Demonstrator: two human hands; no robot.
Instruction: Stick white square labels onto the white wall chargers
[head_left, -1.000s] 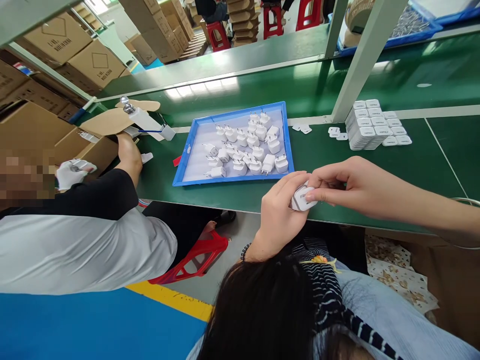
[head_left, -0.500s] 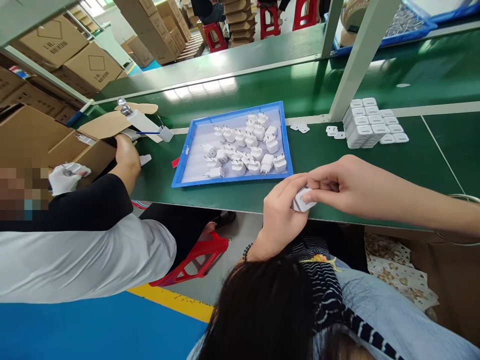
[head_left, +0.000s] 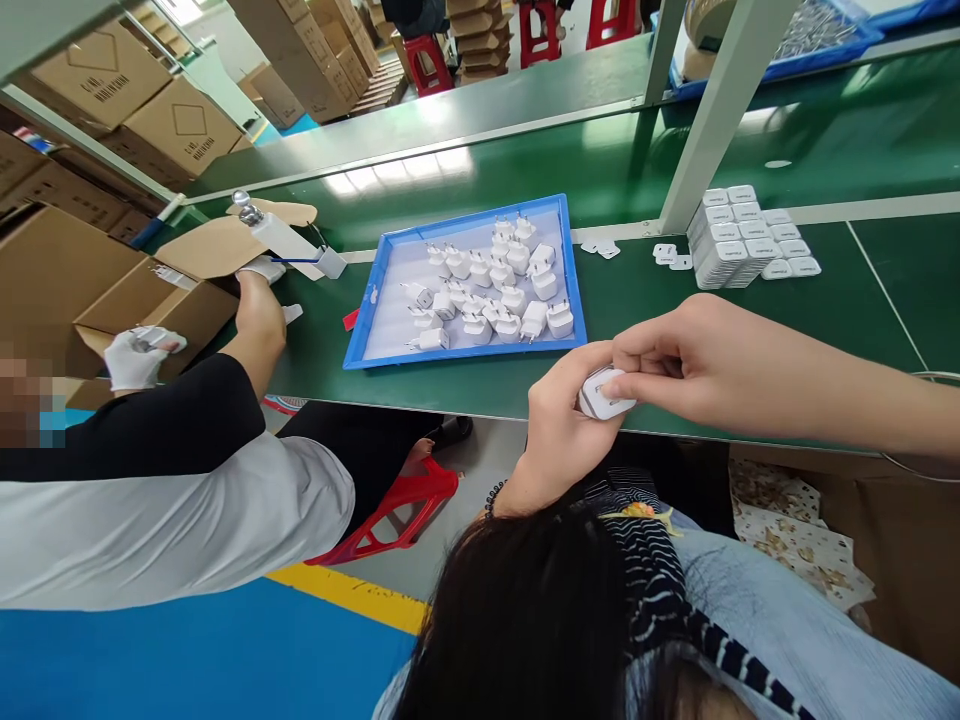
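A glossy green worktop (head_left: pixel 862 330) stretches away ahead of the left grip (head_left: pixel 562 420) and the right grip (head_left: pixel 690 355), bright streaks shining on it. Brown cartons (head_left: pixel 97 75) rise far off to the grips' left; nearer on that side, a co-worker's white glove (head_left: pixel 133 362) shows beside an open box (head_left: pixel 176 305). Ahead and left of the grips lies a blue tray (head_left: pixel 381 328) of smooth white plugs (head_left: pixel 476 325), rounded, with thin metal pins (some lie tipped over). Ahead and right stand tight stacks (head_left: pixel 724 250) of white, round-cornered pieces. The left grip is curled closed around a white block (head_left: pixel 596 398) by the worktop's near edge. The right grip is partly curled, thumb on that block's face; whether its fingers clasp anything, I can't tell.
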